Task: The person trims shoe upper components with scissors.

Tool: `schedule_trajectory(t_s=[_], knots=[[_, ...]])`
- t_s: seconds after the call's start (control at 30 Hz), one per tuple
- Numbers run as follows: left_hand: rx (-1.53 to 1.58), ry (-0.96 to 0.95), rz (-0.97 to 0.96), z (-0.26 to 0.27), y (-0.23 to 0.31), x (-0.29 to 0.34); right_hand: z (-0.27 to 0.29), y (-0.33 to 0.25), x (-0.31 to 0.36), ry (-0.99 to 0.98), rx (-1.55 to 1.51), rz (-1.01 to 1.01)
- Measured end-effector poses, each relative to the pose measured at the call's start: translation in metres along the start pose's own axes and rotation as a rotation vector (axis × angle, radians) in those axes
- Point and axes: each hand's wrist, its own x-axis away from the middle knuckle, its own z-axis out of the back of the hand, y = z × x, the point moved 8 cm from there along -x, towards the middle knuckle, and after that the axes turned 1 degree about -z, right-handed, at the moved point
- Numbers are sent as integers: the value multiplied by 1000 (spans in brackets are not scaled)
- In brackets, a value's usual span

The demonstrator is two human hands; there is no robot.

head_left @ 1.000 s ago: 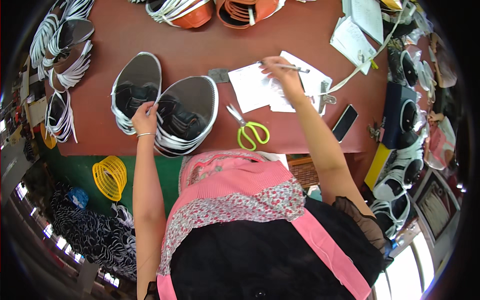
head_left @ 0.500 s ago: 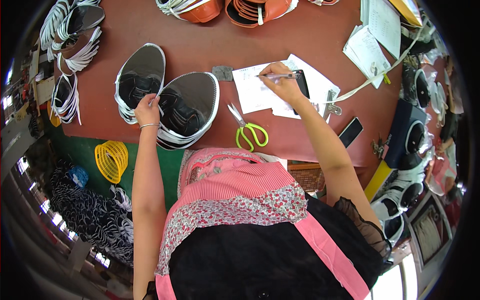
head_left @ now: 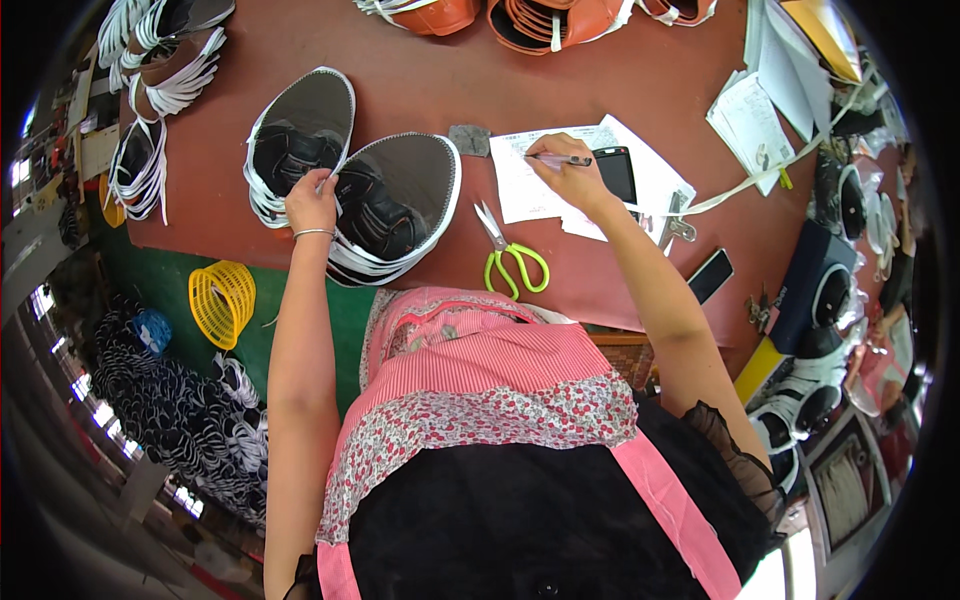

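My left hand (head_left: 311, 207) is closed in a pinch on the white edge where two stacks of shoe uppers meet. The left stack (head_left: 318, 105) and the right stack (head_left: 420, 170) are dark grey and black inside with white rims. My right hand (head_left: 575, 180) grips a pen (head_left: 565, 159), its tip over a written sheet of paper (head_left: 520, 196). Beside that hand a black handheld device (head_left: 617, 172) lies on the papers, partly covered by my fingers. Green-handled scissors (head_left: 515, 262) lie open between the right stack and the papers.
A dark grey block (head_left: 470, 140) sits by the sheet. A metal clip (head_left: 681, 229) is at the papers' right edge, with a phone (head_left: 711, 275) nearer me. Brown uppers (head_left: 435, 16) line the far edge. A yellow basket (head_left: 222, 303) stands below the table's left front.
The whole view has shifted slightly. My right hand with the pen has moved a little left across the sheet, uncovering more of the black device. My left hand keeps its pinch.
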Motion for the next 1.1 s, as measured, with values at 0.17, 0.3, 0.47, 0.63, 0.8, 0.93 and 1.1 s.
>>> schedule_trajectory(t_s=[0.17, 0.3, 0.47, 0.63, 0.8, 0.93, 1.1], knots=[[147, -14, -45, 29, -1, 10, -6, 13, -3, 49, -66, -104], [194, 351, 12, 80, -29, 65, 31, -12, -5, 332, 17, 8], [225, 347, 216, 71, -59, 164, 46, -35, -5, 376, 142, 109], [176, 295, 151, 45, -44, 187, 32, -46, 2, 322, 136, 120], [-2, 181, -161, 54, -9, 166, 18, -59, 15, 309, 102, 79], [-14, 209, -156, 60, 0, 164, 6, -66, 19, 296, 88, 49], [12, 287, -79, 62, 23, 145, 0, -78, 27, 287, 90, 67]])
